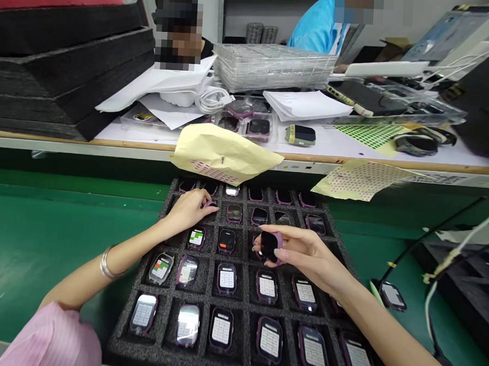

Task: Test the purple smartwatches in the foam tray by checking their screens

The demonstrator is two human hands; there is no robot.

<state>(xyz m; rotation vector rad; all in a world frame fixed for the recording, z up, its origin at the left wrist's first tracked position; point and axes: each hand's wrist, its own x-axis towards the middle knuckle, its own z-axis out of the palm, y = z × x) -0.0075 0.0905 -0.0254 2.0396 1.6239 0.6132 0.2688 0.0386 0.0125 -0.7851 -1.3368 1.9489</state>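
On the left, the person's left hand reaches over the far left part of a black foam tray; its thumb and forefinger pinch a purple-rimmed watch by the edge, at the second row from the far side. Most of that watch is hidden, so its long axis cannot be told. To the right and nearer the person, past a watch with an orange patch lying in its compartment, a dark-screened watch is held above the middle row. It lies at the left end of the right hand, grasped between thumb and fingers, well apart from the left hand; its long axis runs roughly away from the person, slightly tilted. Its face is glossy black and unlit, its case purple along the right side. Several watches in the two nearest rows show pale, lit screens.
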